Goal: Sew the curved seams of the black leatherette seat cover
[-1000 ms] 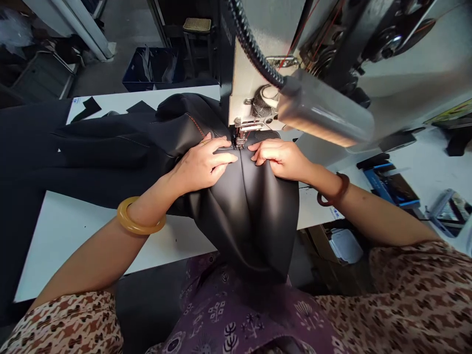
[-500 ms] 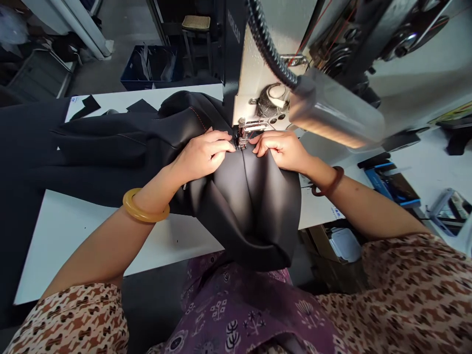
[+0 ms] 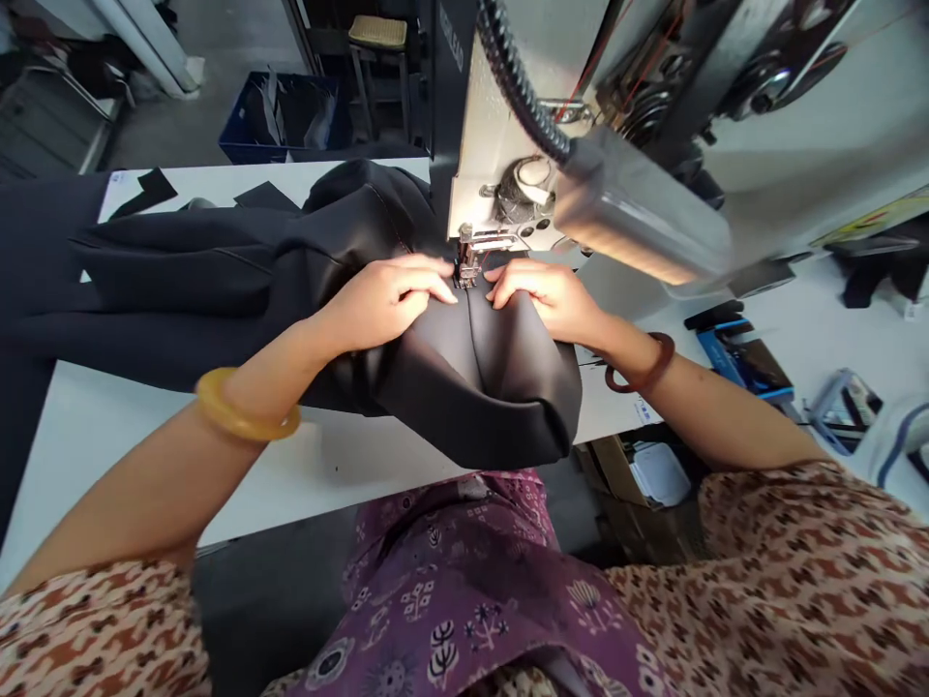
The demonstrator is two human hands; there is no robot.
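Observation:
A large piece of black leather-like material (image 3: 479, 378) lies across the white table (image 3: 108, 436) and runs under the presser foot (image 3: 464, 263) of a grey sewing machine (image 3: 653, 106). My left hand (image 3: 384, 300) presses down on the material just left of the foot, fingers curled and pressed together. My right hand (image 3: 544, 295) holds the material down just right of the foot, fingers bent onto the fold. A seam runs between both hands toward me. The front fold of the material hangs over the table edge above my lap.
A lamp on a black flexible arm (image 3: 639, 208) sticks out over my right hand. Blue crate (image 3: 280, 116) and a stool (image 3: 377, 39) stand on the floor behind the table. Blue boxes and small items (image 3: 747, 363) lie at the right. Black offcuts (image 3: 145, 189) rest at the table's far left.
The material has fed away from me under the presser foot, so less of it hangs over the table edge. Both hands have stayed on either side of the foot.

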